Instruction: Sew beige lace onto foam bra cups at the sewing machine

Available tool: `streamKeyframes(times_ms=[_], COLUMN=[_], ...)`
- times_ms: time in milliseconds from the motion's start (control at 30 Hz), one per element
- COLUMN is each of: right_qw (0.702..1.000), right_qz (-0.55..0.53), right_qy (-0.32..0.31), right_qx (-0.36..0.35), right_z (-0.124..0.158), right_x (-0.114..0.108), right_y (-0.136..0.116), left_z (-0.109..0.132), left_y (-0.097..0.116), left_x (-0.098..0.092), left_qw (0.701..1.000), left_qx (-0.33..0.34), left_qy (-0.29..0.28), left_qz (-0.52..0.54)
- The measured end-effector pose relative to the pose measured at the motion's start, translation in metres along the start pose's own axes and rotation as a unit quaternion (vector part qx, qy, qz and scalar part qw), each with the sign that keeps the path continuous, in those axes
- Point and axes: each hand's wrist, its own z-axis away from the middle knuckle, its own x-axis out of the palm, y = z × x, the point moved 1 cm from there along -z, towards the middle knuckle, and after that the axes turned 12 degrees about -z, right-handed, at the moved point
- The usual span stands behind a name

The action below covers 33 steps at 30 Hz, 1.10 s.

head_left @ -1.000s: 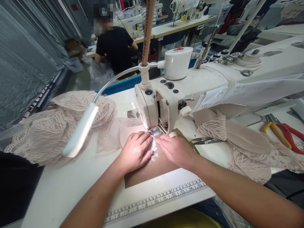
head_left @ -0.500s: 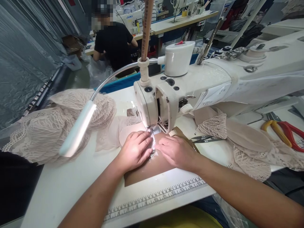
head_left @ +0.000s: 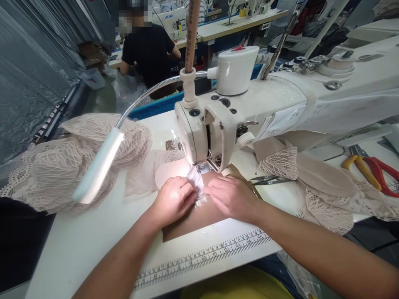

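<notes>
The pale fabric piece [head_left: 195,178] sits partly under the sewing machine [head_left: 190,135], apparently unfinished. Left hand [head_left: 173,197] and right hand [head_left: 233,197] curl at its edges; whether they grip, I cannot tell.

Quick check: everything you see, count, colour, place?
sewing machine: 1, white, centre
lamp: 1, pale blue, left
rod: 1, brown, above machine
table: 1, white, foreground
ruler: 1, black markings, table front
lace pile: 1, beige, left
fabric pieces: several, beige, right
cloth: 1, whitish, between hands
sheet: 1, brown, beneath hands
snips: 1, grey, right
handles: 2, yellow and red, right
plastic curtain: 1, grey, left
person: 1, black shirt, background
other machines: several, white, background
left hand: 1, at cloth
right hand: 1, at cloth
</notes>
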Motion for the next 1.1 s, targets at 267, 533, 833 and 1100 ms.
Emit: streamKeyframes(times_ms=[267,533,833,1100], right_qw=[1.0,0.998,0.998,0.997], right_qz=[-0.005,0.027,0.041,0.051], right_qy=[0.002,0.062,-0.022,-0.054], right_qx=[-0.01,-0.015,-0.044,-0.037], right_z=[0.0006,-0.0004,0.0,0.0027], right_x=[0.0005,-0.0037,0.0036,0.0033], right_y=[-0.0002,-0.0041,-0.003,-0.0038], left_z=[-0.0011,-0.0006,-0.0026,-0.0005], left_y=[0.0003,-0.0007,0.0007,-0.0008], left_x=[-0.0017,-0.0044,-0.0042,-0.007], left_qw=[1.0,0.996,0.997,0.989], left_qx=[0.001,-0.017,-0.019,-0.043], left_qy=[0.006,0.011,-0.015,-0.01], left_qz=[0.025,0.084,0.078,0.142])
